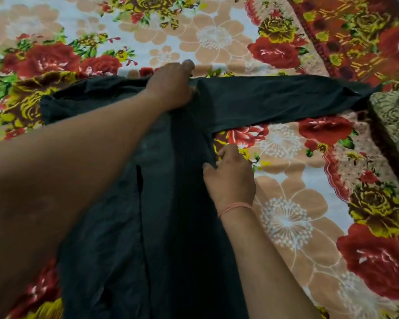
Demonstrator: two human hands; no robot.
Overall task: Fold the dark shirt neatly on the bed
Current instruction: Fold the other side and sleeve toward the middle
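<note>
The dark shirt (171, 215) lies lengthwise on the flowered bed sheet (286, 203), its body running from the near edge of the view up to the shoulders. One long sleeve (274, 102) stretches flat to the right; the other side bunches out to the left. My left hand (171, 86) grips the cloth at the shoulder line near the collar. My right hand (230, 176), with a thin orange thread on the wrist, pinches the shirt's right side seam just below the armpit. My left forearm hides part of the shirt's left half.
A folded red and orange patterned blanket (355, 31) lies at the far right corner. An olive patterned cushion (394, 120) sits at the right edge, touching the sleeve's cuff. Flowered sheet shows on both sides of the shirt.
</note>
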